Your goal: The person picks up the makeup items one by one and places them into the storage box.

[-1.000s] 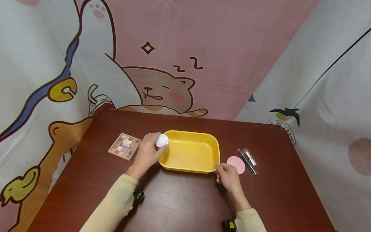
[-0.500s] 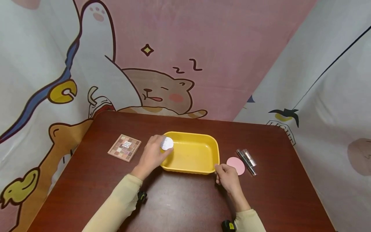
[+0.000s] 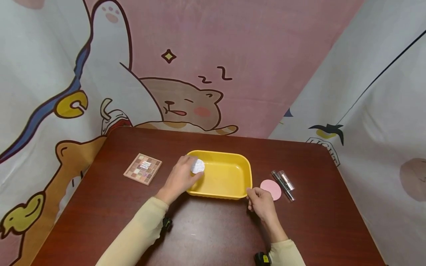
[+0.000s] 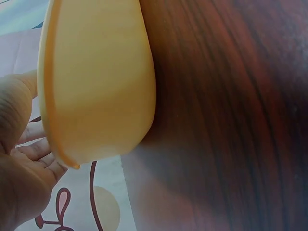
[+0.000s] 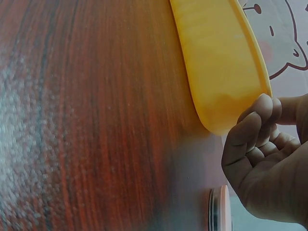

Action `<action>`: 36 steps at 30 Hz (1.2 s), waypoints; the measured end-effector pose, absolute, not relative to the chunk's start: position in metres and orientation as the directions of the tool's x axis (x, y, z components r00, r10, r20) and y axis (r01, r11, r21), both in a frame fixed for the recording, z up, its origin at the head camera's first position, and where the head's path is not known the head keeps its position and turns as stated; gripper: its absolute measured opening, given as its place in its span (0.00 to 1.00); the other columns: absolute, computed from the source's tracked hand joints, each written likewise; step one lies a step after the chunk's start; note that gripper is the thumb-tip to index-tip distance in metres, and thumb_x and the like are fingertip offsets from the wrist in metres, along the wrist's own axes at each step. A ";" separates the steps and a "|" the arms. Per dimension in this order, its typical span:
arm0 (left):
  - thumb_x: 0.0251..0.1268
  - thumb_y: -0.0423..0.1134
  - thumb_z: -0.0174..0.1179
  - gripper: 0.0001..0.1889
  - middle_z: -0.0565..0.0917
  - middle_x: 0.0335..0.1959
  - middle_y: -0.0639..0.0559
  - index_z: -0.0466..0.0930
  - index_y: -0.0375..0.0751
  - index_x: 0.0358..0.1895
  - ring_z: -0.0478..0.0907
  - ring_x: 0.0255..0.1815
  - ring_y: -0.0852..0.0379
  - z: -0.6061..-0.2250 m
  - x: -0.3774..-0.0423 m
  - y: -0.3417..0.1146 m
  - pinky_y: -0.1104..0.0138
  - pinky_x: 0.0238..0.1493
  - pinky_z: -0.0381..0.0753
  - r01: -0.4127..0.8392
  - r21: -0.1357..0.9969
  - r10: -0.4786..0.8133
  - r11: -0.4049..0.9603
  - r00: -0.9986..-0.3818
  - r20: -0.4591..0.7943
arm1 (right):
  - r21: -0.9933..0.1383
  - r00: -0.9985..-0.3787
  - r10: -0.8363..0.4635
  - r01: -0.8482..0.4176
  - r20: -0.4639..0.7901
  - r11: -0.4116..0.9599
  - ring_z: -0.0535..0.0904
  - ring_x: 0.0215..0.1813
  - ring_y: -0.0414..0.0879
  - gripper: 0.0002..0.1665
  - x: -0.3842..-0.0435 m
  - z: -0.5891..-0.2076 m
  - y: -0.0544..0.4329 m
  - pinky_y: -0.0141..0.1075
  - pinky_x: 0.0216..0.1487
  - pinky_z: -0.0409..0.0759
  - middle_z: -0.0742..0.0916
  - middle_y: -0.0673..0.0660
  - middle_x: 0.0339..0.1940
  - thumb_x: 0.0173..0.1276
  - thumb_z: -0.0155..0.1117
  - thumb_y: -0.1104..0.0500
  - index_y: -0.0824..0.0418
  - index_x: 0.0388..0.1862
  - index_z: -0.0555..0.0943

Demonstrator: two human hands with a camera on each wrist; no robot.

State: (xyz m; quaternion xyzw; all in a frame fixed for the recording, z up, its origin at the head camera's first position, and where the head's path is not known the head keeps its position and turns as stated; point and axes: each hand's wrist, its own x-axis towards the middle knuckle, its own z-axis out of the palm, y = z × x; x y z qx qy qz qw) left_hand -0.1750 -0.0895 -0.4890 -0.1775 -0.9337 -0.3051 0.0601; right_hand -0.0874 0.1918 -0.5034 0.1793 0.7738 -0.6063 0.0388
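My left hand (image 3: 180, 177) holds a small round white item (image 3: 198, 166) between thumb and fingers, over the left end of a yellow plastic basin (image 3: 229, 181). What kind of thing the white disc is, I cannot tell. In the left wrist view the basin's wall hides it, with only the thumb and some fingers (image 4: 36, 149) showing past the rim. My right hand (image 3: 261, 202) pinches the basin's near right corner between thumb and curled forefinger, plain in the right wrist view at the rim (image 5: 263, 79).
Right of the basin lie a round pink compact-like case (image 3: 271, 189) and slim clear-and-dark cosmetic tubes (image 3: 284, 184). An eyeshadow palette (image 3: 143, 169) lies to the left. The dark wooden table (image 3: 206, 232) meets a printed cloth backdrop behind.
My left hand has moved right with the white disc, from the basin's left rim to over its inside. The right hand has stayed on the corner.
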 end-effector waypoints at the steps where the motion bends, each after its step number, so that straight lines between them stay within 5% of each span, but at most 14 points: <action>1: 0.61 0.45 0.75 0.30 0.81 0.59 0.37 0.79 0.32 0.63 0.77 0.58 0.42 -0.489 -0.175 -0.089 0.51 0.57 0.81 0.374 0.543 0.302 0.752 -0.928 0.219 | -0.924 -0.933 0.229 0.324 -0.277 0.203 0.71 0.15 0.41 0.21 -0.087 -0.503 0.192 0.29 0.19 0.71 0.74 0.50 0.13 0.79 0.59 0.62 0.72 0.25 0.77; 13: 0.62 0.42 0.74 0.28 0.80 0.53 0.36 0.79 0.29 0.61 0.78 0.51 0.44 -0.493 -0.178 -0.082 0.54 0.50 0.84 0.442 0.449 0.375 0.777 -0.897 0.234 | -0.925 -0.931 0.232 0.328 -0.282 0.192 0.71 0.15 0.41 0.21 -0.088 -0.504 0.191 0.29 0.19 0.71 0.74 0.50 0.13 0.79 0.60 0.61 0.72 0.25 0.77; 26: 0.60 0.40 0.73 0.17 0.78 0.39 0.43 0.81 0.31 0.46 0.76 0.32 0.50 -0.493 -0.181 -0.074 0.56 0.35 0.83 0.448 0.344 0.424 0.825 -0.894 0.147 | -0.924 -0.930 0.236 0.328 -0.280 0.196 0.71 0.16 0.42 0.21 -0.087 -0.506 0.193 0.29 0.20 0.72 0.74 0.50 0.13 0.79 0.59 0.61 0.73 0.26 0.77; 36: 0.61 0.37 0.72 0.14 0.79 0.36 0.44 0.81 0.31 0.42 0.76 0.33 0.51 -0.494 -0.183 -0.070 0.57 0.33 0.83 0.472 0.272 0.461 0.839 -0.881 0.105 | -0.927 -0.934 0.235 0.316 -0.268 0.201 0.71 0.16 0.42 0.20 -0.086 -0.508 0.193 0.29 0.20 0.72 0.74 0.50 0.13 0.79 0.59 0.62 0.73 0.26 0.77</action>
